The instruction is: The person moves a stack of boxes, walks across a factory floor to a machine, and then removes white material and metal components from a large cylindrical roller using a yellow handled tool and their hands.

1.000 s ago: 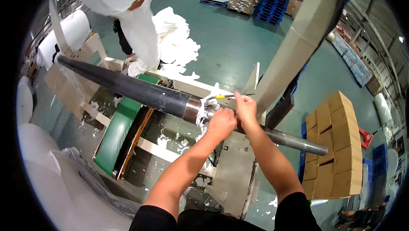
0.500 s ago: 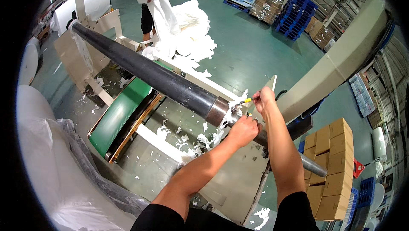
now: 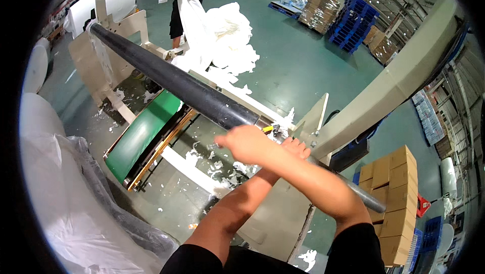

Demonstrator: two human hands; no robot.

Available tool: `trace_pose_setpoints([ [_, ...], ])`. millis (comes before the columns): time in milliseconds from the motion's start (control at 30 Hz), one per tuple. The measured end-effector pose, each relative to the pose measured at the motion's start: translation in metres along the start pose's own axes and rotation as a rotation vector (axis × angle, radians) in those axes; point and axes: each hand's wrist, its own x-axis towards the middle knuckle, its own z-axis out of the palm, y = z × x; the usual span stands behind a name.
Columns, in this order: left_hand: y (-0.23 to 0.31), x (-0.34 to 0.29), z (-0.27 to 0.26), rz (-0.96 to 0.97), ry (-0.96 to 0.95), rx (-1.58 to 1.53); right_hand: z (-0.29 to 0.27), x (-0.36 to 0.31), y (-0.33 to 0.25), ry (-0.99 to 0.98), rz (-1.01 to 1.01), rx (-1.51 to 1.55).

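A long black roller (image 3: 172,84) runs diagonally from far left toward the near right, with a metal collar (image 3: 262,121) and a bare steel shaft (image 3: 371,199) at its near end. White scraps (image 3: 287,121) cling around the collar. My right forearm crosses over the left one. My right hand (image 3: 245,144) is closed beside the collar, on a thin tool with a yellow band (image 3: 268,129), mostly hidden behind the hand. My left hand (image 3: 295,147) lies on the shaft just past the collar, its fingers bent over it; the crossing forearm partly covers it.
A beige frame (image 3: 268,218) and post (image 3: 374,97) carry the roller. Below lies a green curved panel (image 3: 144,135). Plastic-wrapped white rolls (image 3: 76,198) stand at left. Beyond, a person (image 3: 189,6) handles white sheeting (image 3: 230,31). Cartons (image 3: 399,198) are stacked right.
My right hand has swung left and down across my left arm, carrying the yellow-banded tool toward the collar. My left hand stays at the shaft, its fingers shifted slightly. The view has moved a little.
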Motion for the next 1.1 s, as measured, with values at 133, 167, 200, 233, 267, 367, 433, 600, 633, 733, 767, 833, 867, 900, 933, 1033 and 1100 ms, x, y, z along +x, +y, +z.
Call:
trace_pose_setpoints([
  [133, 0.007, 0.002, 0.0, -0.037, 0.09, -0.007, 0.007, -0.062, -0.012, 0.28, -0.009, -0.094],
  [167, 0.009, 0.003, 0.0, -0.047, 0.114, 0.006, 0.007, -0.067, -0.019, 0.335, 0.032, -0.134],
  [200, 0.01, 0.003, 0.0, -0.058, 0.138, 0.02, 0.007, -0.07, -0.025, 0.39, 0.072, -0.173],
  [233, 0.012, 0.002, 0.0, -0.07, 0.162, 0.032, 0.009, -0.071, -0.032, 0.455, 0.135, -0.199],
  [267, 0.012, 0.001, 0.0, -0.094, 0.11, 0.031, 0.011, -0.069, -0.04, 0.52, 0.195, -0.225],
  [367, 0.01, -0.012, -0.006, -0.172, 0.027, 0.049, 0.005, -0.059, -0.071, 0.496, 0.543, -0.314],
  [433, 0.019, -0.032, -0.016, -0.204, 0.063, 0.032, 0.007, -0.06, -0.082, 0.513, 0.685, -0.165],
  [600, 0.058, -0.177, 0.014, -0.275, -0.216, -0.354, 0.058, -0.043, -0.03, 0.865, 0.718, 1.446],
  [633, 0.073, -0.217, 0.009, -0.284, -0.163, -0.314, 0.057, -0.037, -0.026, 0.984, 0.797, 1.731],
  [733, 0.105, -0.363, 0.009, -0.57, -0.281, -0.546, 0.048, -0.001, -0.054, 1.171, 0.506, 1.429],
  [767, 0.115, -0.396, 0.0, -0.627, -0.417, -0.528, 0.038, 0.003, -0.067, 1.169, 0.39, 1.323],
  [833, 0.14, -0.476, -0.021, -0.81, -0.569, -0.508, 0.012, 0.005, -0.067, 1.156, 0.411, 0.974],
  [867, 0.157, -0.518, -0.027, -0.922, -0.578, -0.516, 0.002, -0.002, -0.053, 1.222, 0.445, 0.905],
  [900, 0.174, -0.555, -0.033, -0.962, -0.559, -0.449, 0.006, -0.017, -0.008, 1.251, 0.393, 0.359],
  [933, 0.186, -0.584, -0.042, -1.014, -0.533, -0.38, 0.004, -0.035, 0.018, 1.17, 0.531, 0.463],
  [1033, 0.214, -0.628, -0.078, -1.352, -0.775, -0.405, 0.032, -0.089, 0.095, 0.931, 0.78, 0.317],
  [1100, 0.227, -0.652, -0.083, -1.411, -0.913, -0.424, 0.062, -0.118, 0.136, 0.776, 0.858, 0.925],
])
